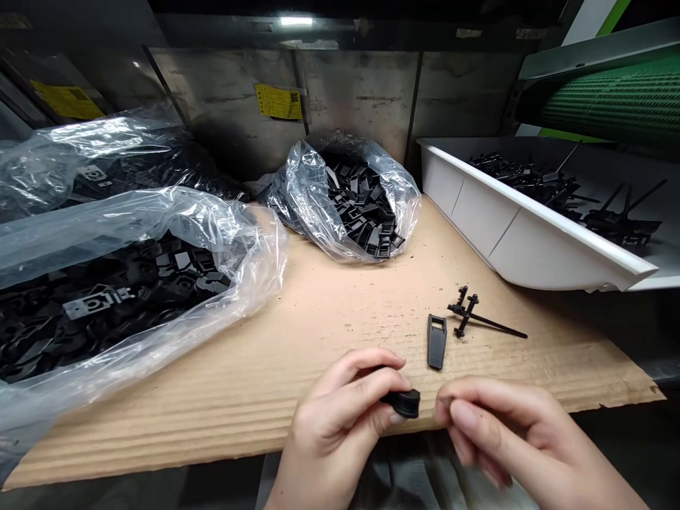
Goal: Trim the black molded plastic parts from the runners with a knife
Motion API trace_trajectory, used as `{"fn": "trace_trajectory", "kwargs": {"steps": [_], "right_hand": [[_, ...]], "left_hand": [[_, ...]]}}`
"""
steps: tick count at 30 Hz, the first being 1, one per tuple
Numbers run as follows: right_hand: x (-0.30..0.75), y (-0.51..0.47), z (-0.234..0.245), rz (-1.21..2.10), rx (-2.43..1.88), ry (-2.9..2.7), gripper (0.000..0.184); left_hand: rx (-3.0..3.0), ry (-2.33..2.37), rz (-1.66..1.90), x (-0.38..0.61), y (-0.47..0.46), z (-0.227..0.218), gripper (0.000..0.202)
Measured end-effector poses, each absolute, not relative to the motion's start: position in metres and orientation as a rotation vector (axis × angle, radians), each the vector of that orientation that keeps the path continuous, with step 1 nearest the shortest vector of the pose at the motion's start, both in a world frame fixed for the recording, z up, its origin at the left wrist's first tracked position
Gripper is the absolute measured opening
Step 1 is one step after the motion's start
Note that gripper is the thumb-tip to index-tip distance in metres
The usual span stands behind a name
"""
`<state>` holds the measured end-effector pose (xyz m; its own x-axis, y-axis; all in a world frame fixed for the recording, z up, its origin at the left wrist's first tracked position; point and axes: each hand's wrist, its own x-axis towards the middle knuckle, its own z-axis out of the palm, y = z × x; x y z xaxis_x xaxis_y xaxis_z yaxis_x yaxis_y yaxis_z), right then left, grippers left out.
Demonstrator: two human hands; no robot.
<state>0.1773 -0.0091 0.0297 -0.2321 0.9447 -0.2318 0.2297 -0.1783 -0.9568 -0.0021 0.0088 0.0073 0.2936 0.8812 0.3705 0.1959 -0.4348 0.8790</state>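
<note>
My left hand (348, 418) grips a small black plastic part (404, 403) with a rounded, grooved end between thumb and fingers. Just to its right, my right hand (496, 425) is closed in a pinch; whatever its fingertips hold is too small or hidden to make out. The two hands are apart, above the cardboard's front edge. Beyond them on the cardboard lies a flat, tapered black clip (436, 343) with a rectangular opening at its far end. Beside that clip rests a thin black moulded sprue (470, 313) with short knobbed pins and one long stem.
Cardboard (319, 319) covers the work surface. An open plastic bag (255, 262) of black parts lies at left, another bag (106, 142) behind it. A third bag (308, 191) of black clips stands at the back. At right, a white tray (531, 234) holds black sprues beneath a green roller (610, 99).
</note>
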Motion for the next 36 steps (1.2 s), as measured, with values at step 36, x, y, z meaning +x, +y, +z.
{"fn": "trace_trajectory", "kwargs": {"steps": [36], "right_hand": [[0.182,-0.008,0.036,1.558,-1.374,-1.255,0.011]], "left_hand": [[2.049,0.884,1.229,-0.002,0.009,0.004,0.027]]}}
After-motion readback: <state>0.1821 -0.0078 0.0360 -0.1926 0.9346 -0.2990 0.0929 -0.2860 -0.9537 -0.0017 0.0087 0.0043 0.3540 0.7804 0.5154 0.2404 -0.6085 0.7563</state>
